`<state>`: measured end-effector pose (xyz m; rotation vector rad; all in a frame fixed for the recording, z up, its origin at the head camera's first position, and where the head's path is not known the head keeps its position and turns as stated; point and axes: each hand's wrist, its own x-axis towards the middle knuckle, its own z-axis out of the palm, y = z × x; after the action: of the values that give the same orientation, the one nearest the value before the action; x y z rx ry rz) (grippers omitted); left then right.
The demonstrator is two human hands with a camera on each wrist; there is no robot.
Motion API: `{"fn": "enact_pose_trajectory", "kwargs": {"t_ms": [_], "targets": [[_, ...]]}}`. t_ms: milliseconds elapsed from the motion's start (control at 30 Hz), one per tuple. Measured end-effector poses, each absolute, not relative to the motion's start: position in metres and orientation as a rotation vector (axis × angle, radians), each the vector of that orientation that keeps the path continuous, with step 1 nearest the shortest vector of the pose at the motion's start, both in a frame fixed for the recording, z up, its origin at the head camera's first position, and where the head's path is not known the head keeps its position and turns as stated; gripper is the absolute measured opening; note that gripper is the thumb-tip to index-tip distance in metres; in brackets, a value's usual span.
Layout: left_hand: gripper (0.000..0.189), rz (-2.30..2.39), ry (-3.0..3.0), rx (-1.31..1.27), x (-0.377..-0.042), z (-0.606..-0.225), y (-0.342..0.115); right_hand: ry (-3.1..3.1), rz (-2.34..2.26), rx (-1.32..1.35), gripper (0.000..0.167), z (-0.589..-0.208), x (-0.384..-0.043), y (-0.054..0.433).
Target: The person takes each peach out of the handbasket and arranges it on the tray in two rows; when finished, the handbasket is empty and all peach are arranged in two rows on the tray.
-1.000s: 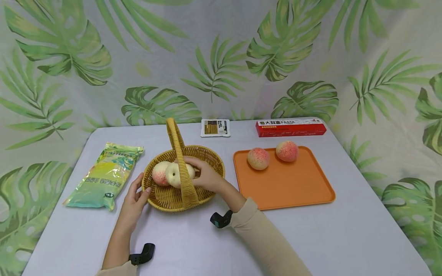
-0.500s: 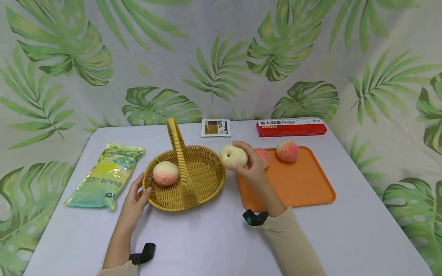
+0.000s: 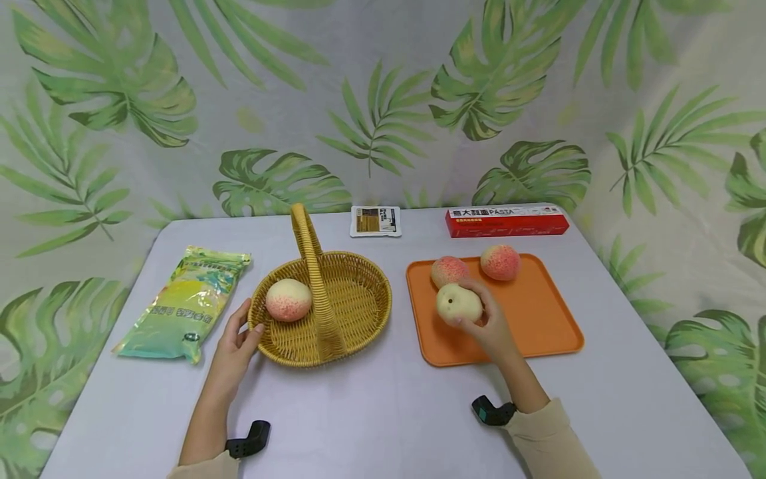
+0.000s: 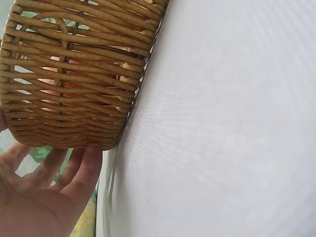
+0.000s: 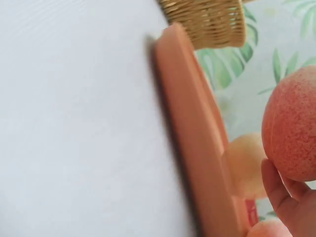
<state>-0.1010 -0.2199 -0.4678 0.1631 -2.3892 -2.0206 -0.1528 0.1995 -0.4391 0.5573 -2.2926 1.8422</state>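
Note:
In the head view my left hand (image 3: 235, 340) holds the left side of a yellow wicker basket (image 3: 356, 293), thumb over the rim and fingers on the outer wall. A pale peach with a pink blush (image 3: 288, 301) lies in the basket, left of the handle. My right hand (image 3: 494, 324) grips another peach (image 3: 458, 304), its pale stem end facing the basket, above the orange tray (image 3: 532, 322). Its red side shows in the right wrist view. Two more peaches sit at the tray's back, a nearer one (image 3: 449, 269) and one farther right (image 3: 500, 262).
Left of the basket lies a green and yellow plastic bag (image 3: 185, 303). A small white packet (image 3: 375, 221) lies behind, and a red pasta box (image 3: 507, 223) stands beyond the tray. White cloth covers the table (image 3: 359, 419).
My right hand has lifted a peach out of the basket and carried it right, over the orange tray. The left hand stays at the basket's side.

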Motion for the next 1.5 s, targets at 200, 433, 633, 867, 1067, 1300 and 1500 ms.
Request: {"fn": "enact_pose_trajectory", "kwargs": {"t_ms": [200,433,633,867,1067,1300,1500], "targets": [[0.06,-2.023,-2.384,0.149,-0.101,-0.468,-0.219,-2.369,1.785,0.442,0.054,-0.451,-0.138,0.208],[0.059,-2.016,-2.381,0.132,-0.102,-0.468,-0.22,-2.459,1.665,0.376,0.055,-0.458,-0.134,0.209],[0.06,-2.013,-2.386,0.129,-0.102,-0.469,-0.221,-2.48,1.585,0.394,0.055,-0.458,-0.134,0.205],[0.059,-2.023,-2.374,0.12,-0.102,-0.469,-0.221,-2.505,1.538,0.422,0.056,-0.456,-0.133,0.202],[0.059,-2.02,-2.364,0.102,-0.102,-0.469,-0.221,-2.531,1.569,0.418,0.057,-0.457,-0.132,0.202],[0.059,-2.02,-2.371,0.127,-0.102,-0.47,-0.221,-2.539,1.589,0.419,0.061,-0.456,-0.131,0.202],[0.059,-2.026,-2.373,0.131,-0.102,-0.469,-0.221,-2.551,1.627,0.397,0.064,-0.451,-0.13,0.202]]}}
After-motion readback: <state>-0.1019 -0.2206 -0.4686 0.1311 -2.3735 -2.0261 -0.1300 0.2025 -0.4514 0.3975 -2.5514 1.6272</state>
